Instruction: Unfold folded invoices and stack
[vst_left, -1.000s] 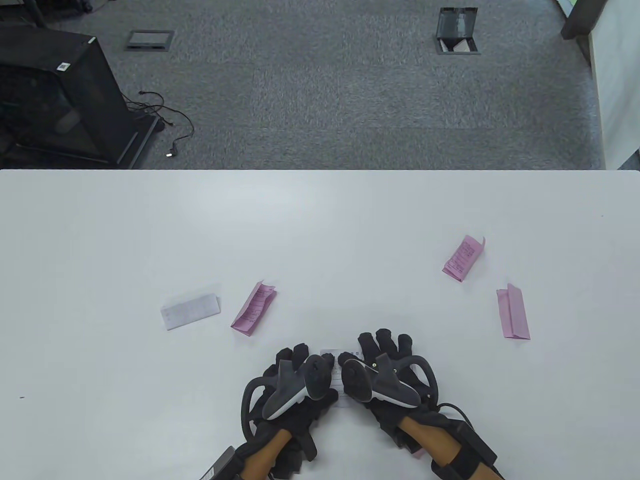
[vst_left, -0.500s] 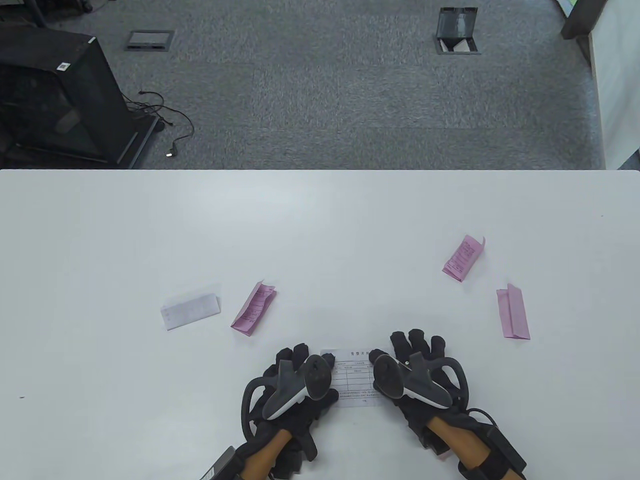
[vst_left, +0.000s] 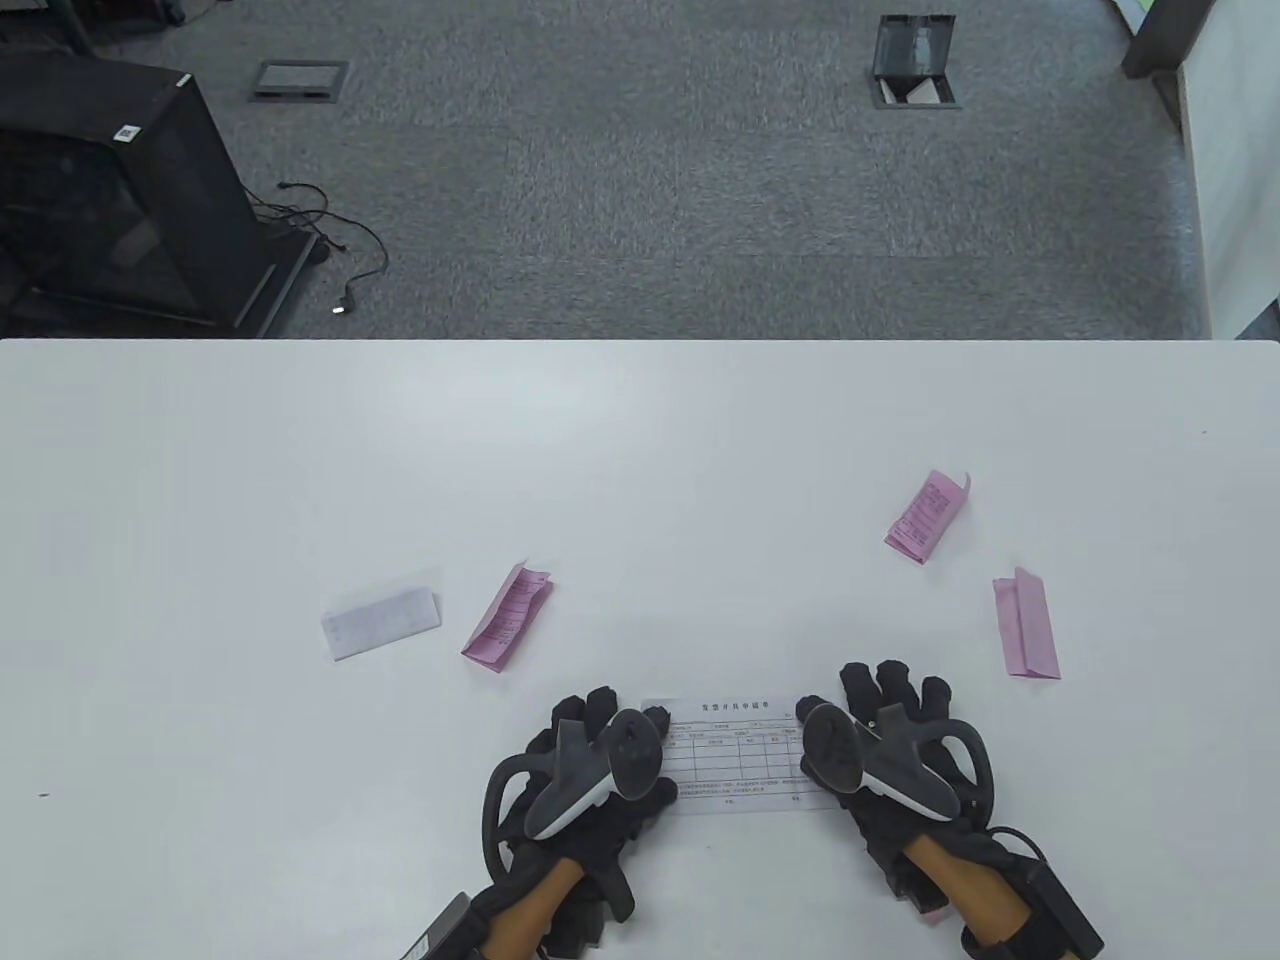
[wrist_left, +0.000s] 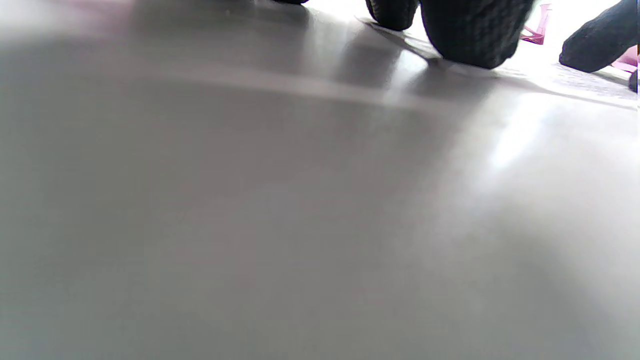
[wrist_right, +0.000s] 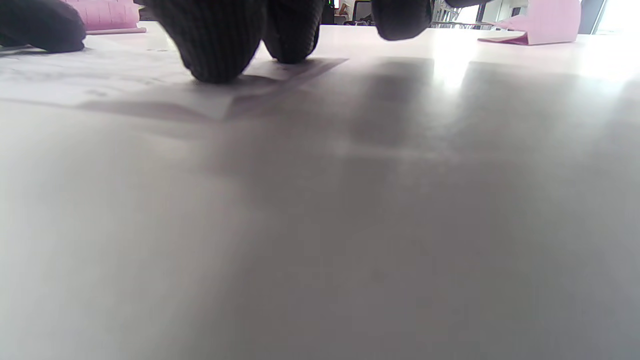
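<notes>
Folded pink invoices (vst_left: 507, 616) and white slip (vst_left: 380, 622) beside hands (vst_left: 740, 760).

Office: grey carpet tiles (vst_left: 700, 200), floor socket boxes (vst_left: 915, 75), white desk (vst_left: 640, 450), black cabinet (vst_left: 120, 190) with trailing cable (vst_left: 345, 250).

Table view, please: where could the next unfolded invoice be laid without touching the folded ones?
Bare table spans the far half and the middle, between the left pink slip and the upper right pink slip. It is crowded near the front edge, where both hands flatten the white invoice.
</notes>
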